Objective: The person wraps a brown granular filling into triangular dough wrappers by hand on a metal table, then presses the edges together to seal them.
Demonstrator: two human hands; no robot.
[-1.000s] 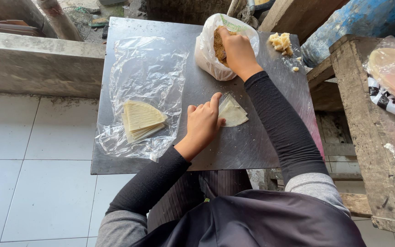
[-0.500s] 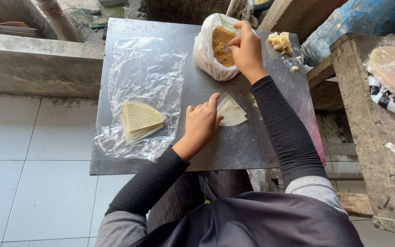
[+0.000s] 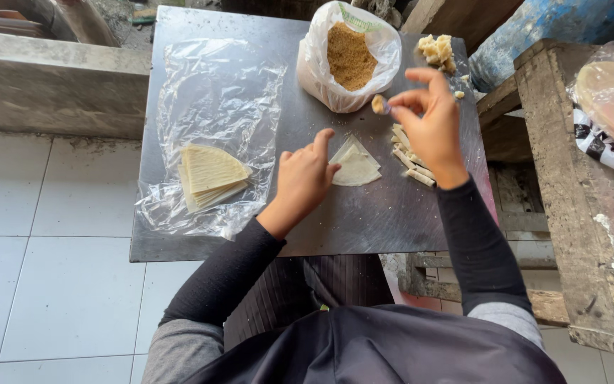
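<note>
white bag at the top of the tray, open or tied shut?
Open. The white plastic bag has its mouth spread wide, and the brown crumbly filling inside is exposed. The right hand is out of it, pinching a small lump.

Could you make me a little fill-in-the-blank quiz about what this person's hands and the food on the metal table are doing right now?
1. The left hand presses on a single ____-shaped wrapper.
2. The right hand pinches a bit of filling just outside the white ____ of crumbs.
3. The stack of wrappers lies on a clear ____ sheet.
4. Finished rolls lie under the ____ hand.

Missing words: triangle; bag; plastic; right
</note>
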